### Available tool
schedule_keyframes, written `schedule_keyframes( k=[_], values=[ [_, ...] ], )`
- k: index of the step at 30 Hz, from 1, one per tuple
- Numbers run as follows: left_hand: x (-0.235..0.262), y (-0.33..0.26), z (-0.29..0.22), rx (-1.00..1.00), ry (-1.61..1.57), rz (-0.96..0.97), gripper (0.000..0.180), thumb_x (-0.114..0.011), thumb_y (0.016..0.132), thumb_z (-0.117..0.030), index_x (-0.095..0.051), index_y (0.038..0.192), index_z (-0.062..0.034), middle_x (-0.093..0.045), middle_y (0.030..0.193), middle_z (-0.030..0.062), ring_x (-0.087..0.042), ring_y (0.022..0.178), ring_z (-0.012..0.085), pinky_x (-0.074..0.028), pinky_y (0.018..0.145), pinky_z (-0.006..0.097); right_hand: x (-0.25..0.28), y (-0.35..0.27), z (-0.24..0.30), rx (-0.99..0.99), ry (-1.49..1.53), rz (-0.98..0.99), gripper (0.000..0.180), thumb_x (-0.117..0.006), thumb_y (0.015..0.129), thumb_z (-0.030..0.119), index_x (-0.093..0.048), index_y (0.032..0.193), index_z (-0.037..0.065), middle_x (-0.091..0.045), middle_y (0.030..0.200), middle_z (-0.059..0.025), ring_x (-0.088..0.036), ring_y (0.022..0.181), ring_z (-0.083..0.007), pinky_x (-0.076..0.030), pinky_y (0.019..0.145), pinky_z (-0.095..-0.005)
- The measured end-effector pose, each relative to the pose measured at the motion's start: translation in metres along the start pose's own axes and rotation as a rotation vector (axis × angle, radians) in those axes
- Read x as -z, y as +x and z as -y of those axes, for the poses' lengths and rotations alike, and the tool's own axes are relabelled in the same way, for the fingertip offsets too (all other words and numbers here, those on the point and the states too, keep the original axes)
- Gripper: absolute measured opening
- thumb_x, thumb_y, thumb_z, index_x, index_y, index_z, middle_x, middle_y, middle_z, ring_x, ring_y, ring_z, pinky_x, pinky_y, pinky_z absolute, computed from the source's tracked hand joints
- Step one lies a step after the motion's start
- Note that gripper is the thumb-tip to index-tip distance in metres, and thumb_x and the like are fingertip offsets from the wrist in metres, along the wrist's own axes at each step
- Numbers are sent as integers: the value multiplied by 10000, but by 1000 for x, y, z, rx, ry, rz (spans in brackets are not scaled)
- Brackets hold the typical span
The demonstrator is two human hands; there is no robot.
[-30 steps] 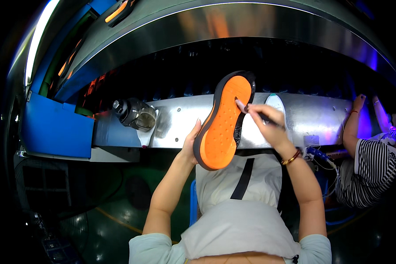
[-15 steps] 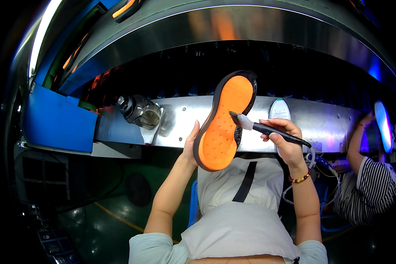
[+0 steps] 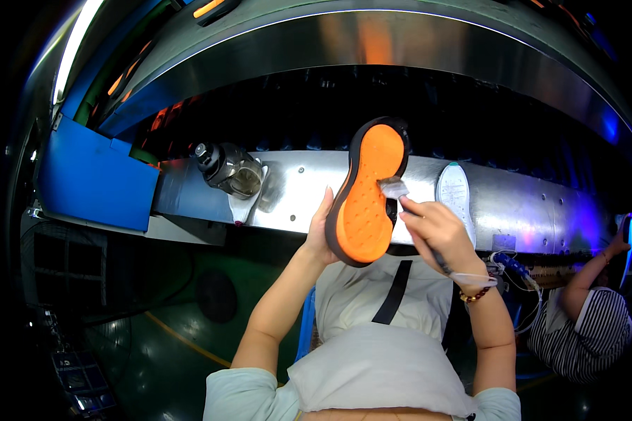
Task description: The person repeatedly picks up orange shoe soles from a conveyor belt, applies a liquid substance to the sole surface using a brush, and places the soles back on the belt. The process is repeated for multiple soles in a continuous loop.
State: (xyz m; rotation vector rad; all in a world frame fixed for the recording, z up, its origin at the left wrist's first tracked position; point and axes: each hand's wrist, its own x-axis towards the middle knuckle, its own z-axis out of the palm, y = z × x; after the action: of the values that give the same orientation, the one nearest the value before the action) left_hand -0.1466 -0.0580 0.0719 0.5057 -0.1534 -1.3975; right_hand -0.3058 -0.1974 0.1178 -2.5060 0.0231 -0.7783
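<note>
In front of me an orange shoe sole with a black rim [image 3: 369,203] is held up, tilted, its dimpled orange face toward me. My left hand [image 3: 320,230] grips it by the lower left edge, thumb up along the side. A flat brush with a dark handle [image 3: 396,186] is pinched in my right hand [image 3: 439,233]. Its bristles meet the orange face near the right edge, at the narrow middle. A thin pale tube or cord runs from the handle past my right wrist.
A metal ledge [image 3: 309,203] runs across, carrying a dark see-through bottle [image 3: 230,170] at left and a white sole-shaped piece [image 3: 453,193] at right. A curved conveyor [image 3: 428,38] with more soles lies beyond. A co-worker in a striped top [image 3: 600,319] sits at far right.
My right hand has turned over the brush, knuckles now up, its handle pointing down toward my wrist. The sole has shifted slightly right. The co-worker's hand and glowing sole have moved lower.
</note>
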Motion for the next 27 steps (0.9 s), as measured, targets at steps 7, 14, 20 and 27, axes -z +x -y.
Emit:
schedule_keyframes(
  k=[7, 14, 20, 27],
  values=[
    [-24, 4, 3, -6, 129, -112, 609, -123, 882, -521, -335, 1249, -84, -472, 1166, 121, -489, 1063, 223, -422, 904, 385, -8, 15, 2, 348, -340, 98, 276, -558, 552, 52, -560, 807, -54, -570, 939, -170, -539, 716, -202, -484, 643, -279],
    [-29, 4, 2, -28, 171, -133, 589, -131, 888, -509, -338, 1243, -87, -478, 1156, 106, -498, 1044, 208, -427, 898, 378, -11, 24, -1, 317, -273, 109, 275, -572, 557, 46, -574, 816, -44, -578, 952, -182, -552, 721, -211, -485, 639, -281],
    [-27, 2, 4, -30, 220, -142, 583, -129, 893, -496, -329, 1249, -81, -475, 1160, 108, -495, 1055, 207, -432, 893, 366, -12, 20, -10, 53, 78, -2, 202, -596, 639, -6, -595, 840, -32, -599, 942, -174, -579, 733, -239, -482, 652, -297],
    [-25, 3, 8, -37, 194, -127, 568, -121, 900, -472, -315, 1261, -79, -468, 1171, 114, -491, 1063, 214, -433, 894, 367, -10, 22, -18, -341, 461, -150, 139, -565, 756, 19, -614, 873, -38, -630, 893, -150, -621, 816, -216, -479, 719, -266]
  ],
)
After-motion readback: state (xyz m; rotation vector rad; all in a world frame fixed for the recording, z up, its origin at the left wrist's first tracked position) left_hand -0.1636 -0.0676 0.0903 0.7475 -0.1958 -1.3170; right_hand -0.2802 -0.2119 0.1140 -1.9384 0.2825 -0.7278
